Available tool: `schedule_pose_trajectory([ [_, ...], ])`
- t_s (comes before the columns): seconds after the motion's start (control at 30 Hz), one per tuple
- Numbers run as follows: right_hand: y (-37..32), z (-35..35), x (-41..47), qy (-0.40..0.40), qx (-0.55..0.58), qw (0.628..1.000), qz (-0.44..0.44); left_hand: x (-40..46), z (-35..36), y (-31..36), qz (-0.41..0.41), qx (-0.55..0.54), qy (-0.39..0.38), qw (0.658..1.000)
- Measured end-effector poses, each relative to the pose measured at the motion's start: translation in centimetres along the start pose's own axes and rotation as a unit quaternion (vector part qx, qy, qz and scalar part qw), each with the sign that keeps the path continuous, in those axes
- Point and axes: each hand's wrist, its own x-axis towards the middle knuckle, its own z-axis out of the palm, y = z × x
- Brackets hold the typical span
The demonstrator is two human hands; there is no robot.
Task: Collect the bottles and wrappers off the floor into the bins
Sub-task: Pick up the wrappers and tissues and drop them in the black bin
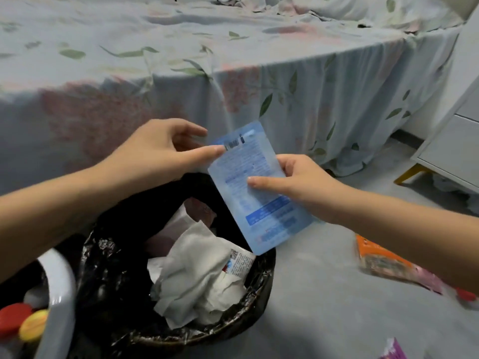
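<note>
Blue wrapper (255,187), centre frame: light, floppy, slick film. Both hands pinch it, left hand (166,149) top corner, right hand (300,187) right edge.

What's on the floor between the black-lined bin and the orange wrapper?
Head view: bare grey floor separates the black-lined bin from the orange wrapper. The blue wrapper, gripped by the right hand, hangs over the bin's edge.
</note>
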Motion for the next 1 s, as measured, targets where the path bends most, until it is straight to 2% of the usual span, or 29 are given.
schedule_pose_trajectory([
  [0.07, 0.2, 1.4, 0.1, -0.026, 0.010, 1.000, -0.009, -0.3, 0.8, 1.1, -0.013, -0.038, 0.000, 0.999],
  [0.23, 1.0, 3.7, 0.5, -0.045, -0.008, 0.999, -0.007, -0.5, 1.6, 0.3, -0.047, -0.058, -0.086, 0.993],
  [0.47, 1.6, 3.7, 1.2, -0.009, -0.049, 0.999, 0.009, -0.6, 0.0, -2.1, -0.112, -0.004, -0.102, 0.988],
  [0.63, 1.9, 1.3, 1.0, 0.022, -0.039, 0.999, 0.006, -0.6, -0.8, -4.1, -0.152, 0.100, -0.202, 0.962],
  [0.73, 2.5, 0.4, 0.4, 0.024, -0.052, 0.998, 0.019, -0.6, 0.5, -6.0, -0.125, 0.201, -0.261, 0.936],
  [0.83, 3.1, 0.5, 0.0, 0.009, -0.084, 0.996, 0.023, -1.2, 2.3, -6.9, -0.076, 0.303, -0.327, 0.892],
  [0.9, 3.3, 0.7, -0.1, -0.001, -0.102, 0.995, 0.021, -1.8, 3.7, -7.2, -0.052, 0.375, -0.337, 0.862],
  [1.0, 3.4, 0.8, -0.1, -0.007, -0.112, 0.993, 0.020, -2.8, 5.7, -7.6, -0.058, 0.495, -0.327, 0.803],
])
